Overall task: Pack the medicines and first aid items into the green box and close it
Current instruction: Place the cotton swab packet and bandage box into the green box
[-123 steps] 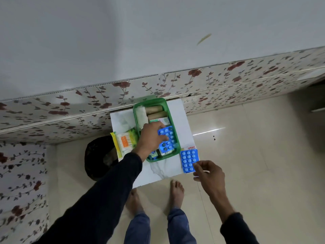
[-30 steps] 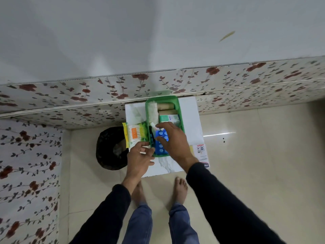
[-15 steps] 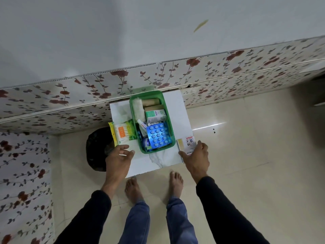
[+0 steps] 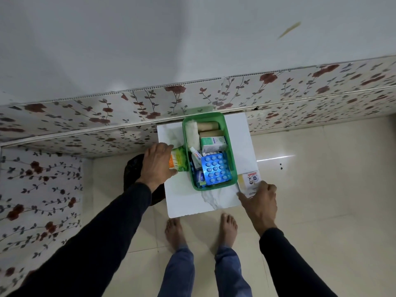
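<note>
The green box [image 4: 227, 133] stands open on a small white table [image 4: 186, 200]. Inside lie bandage rolls [image 4: 207, 126], a white gauze roll [image 4: 191, 136], a small carton [image 4: 213, 143], a tube [image 4: 196, 157] and a blue blister pack [image 4: 216, 169]. My left hand [image 4: 157, 163] covers a green and orange packet [image 4: 179, 161] just left of the box, fingers curled over it. My right hand [image 4: 259, 202] grips the near end of a white and yellow flat pack [image 4: 249, 180] at the table's right edge.
A black bin [image 4: 134, 168] sits on the floor left of the table, partly under my left arm. A floral-patterned wall panel [image 4: 107, 116] runs behind the table. My bare feet [image 4: 201, 230] stand on the cream tiles at the table's front edge.
My left hand has moved up and over the green and orange packet. My right hand stays on the flat pack at the right edge.
</note>
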